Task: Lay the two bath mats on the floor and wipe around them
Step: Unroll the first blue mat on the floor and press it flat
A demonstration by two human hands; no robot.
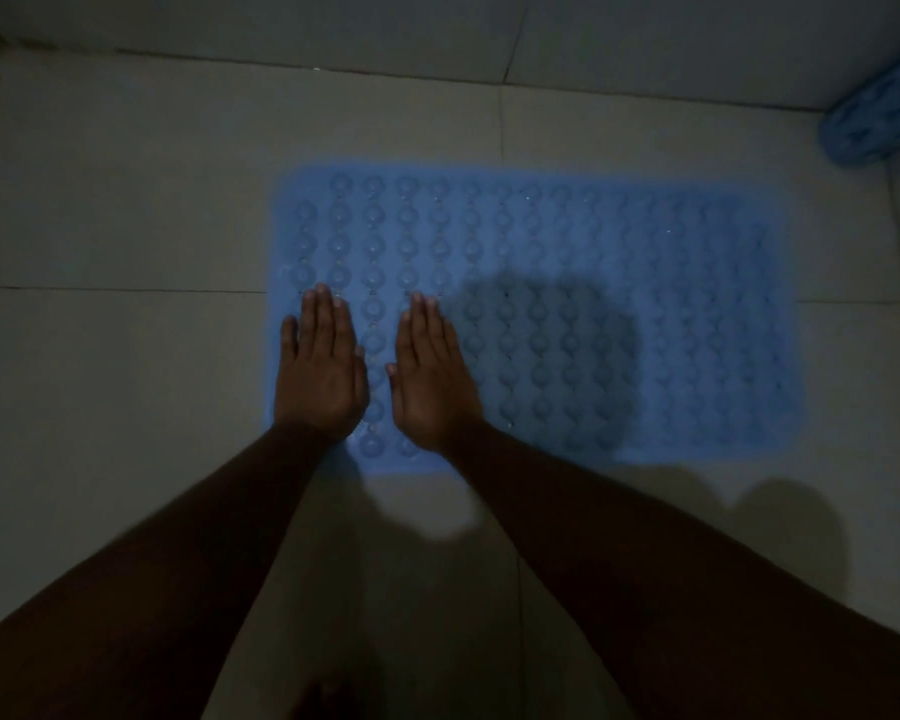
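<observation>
Looking down through the head camera, I see a blue bath mat spread flat on the tiled floor, its long side running left to right and its surface covered in rows of round bumps. Both hands lie on the left end of it, palms down, fingers straight and close together, pointing away from me. My left hand sits right at the mat's left edge, with the little finger over or just beyond that edge (the light is too dim for me to tell which). My right hand rests just beside it, a narrow strip of mat showing between the two thumbs. Neither grip is closed on anything: each hand is flat and spread against the mat, holding nothing. Both forearms reach in from the bottom corners of the view and meet the mat over its near edge. A round dark shadow falls across the middle of the mat, just right of my right hand, and more shadow spreads over the floor on the near side of the mat. The second bath mat, also blue, sits rolled up at the far right, well apart from the flat one, near where the floor meets the wall. Grout lines cross the tiles, one running in from the left to meet the flat mat's left edge near my left fingertips. The whole scene is dim and slightly blurred, so fine detail on the mat's right half is hard to make out.
</observation>
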